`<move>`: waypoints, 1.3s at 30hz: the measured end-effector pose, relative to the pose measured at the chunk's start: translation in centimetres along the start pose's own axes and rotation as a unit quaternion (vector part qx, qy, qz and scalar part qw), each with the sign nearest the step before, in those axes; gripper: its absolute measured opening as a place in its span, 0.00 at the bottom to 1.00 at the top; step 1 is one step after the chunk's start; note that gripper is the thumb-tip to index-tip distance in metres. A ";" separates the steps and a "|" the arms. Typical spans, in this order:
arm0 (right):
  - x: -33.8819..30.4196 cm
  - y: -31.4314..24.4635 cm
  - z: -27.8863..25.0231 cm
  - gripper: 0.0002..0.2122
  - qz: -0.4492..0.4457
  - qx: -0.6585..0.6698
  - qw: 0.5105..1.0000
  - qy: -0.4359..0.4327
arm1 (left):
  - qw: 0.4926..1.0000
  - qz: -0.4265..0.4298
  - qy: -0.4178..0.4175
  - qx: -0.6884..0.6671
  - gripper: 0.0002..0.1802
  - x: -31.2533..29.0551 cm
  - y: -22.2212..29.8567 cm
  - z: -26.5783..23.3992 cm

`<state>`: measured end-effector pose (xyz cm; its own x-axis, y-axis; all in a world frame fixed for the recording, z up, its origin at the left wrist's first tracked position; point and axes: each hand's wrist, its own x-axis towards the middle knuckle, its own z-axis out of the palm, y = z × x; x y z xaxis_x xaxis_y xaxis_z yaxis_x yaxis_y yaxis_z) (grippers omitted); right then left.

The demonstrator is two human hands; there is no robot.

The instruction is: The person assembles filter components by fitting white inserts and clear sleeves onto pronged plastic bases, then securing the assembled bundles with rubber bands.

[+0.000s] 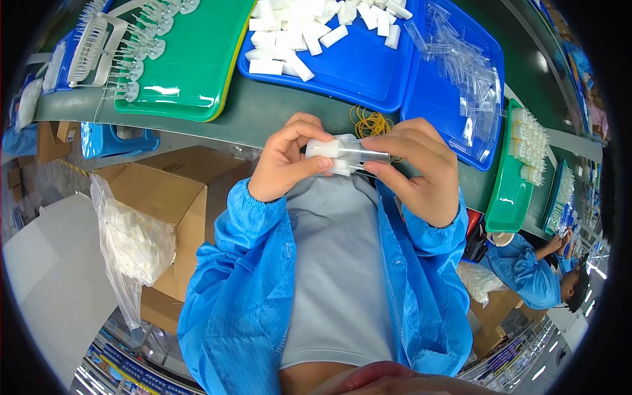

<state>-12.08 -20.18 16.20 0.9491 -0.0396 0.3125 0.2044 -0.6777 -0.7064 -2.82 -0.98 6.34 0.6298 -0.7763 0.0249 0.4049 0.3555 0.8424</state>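
Observation:
In front of my chest, my left hand (286, 158) pinches a small bundle of white cylindrical pieces (322, 150) between thumb and fingers. A clear plastic sleeve (368, 154) extends rightward from the bundle. The fingers and thumb of my right hand (424, 168) close on the sleeve's right end. Thin white prongs show just under the sleeve, near my right thumb. How far the sleeve covers the white pieces I cannot tell. Yellow rubber bands (370, 124) lie on the green bench just beyond my hands.
A blue tray (368, 76) holds loose white blocks; another blue tray (421, 99) holds clear sleeves. Green trays (191, 99) flank them, with clear pronged parts left and white bundles (528, 145) right. A cardboard box (155, 181) stands at left. A co-worker (526, 270) sits at right.

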 end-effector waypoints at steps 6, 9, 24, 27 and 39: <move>-0.6 0.7 0.7 0.13 0.009 0.055 0.998 0.016 | 1.000 -0.001 0.007 -0.020 0.16 -0.1 -0.1 0.2; -1.0 1.2 1.2 0.13 -0.006 0.075 0.996 0.048 | 1.000 0.005 0.007 -0.012 0.15 -0.1 -0.2 0.4; -1.9 2.9 2.7 0.12 -0.085 0.136 0.983 0.090 | 0.976 0.041 -0.006 0.215 0.10 -0.3 2.0 1.4; -1.6 2.8 2.0 0.13 -0.092 0.108 0.989 0.052 | 0.972 0.014 -0.004 0.234 0.11 -0.3 2.7 1.5; -1.1 2.5 -0.1 0.15 -0.091 -0.038 0.995 0.022 | 0.997 -0.030 0.041 -0.054 0.21 -0.6 2.2 -0.9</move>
<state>-12.63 -21.92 14.16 0.8861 0.0585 0.4599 0.3523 -0.7298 -0.5859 -1.70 0.75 7.68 0.6533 -0.7538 -0.0710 0.5086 0.3675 0.7786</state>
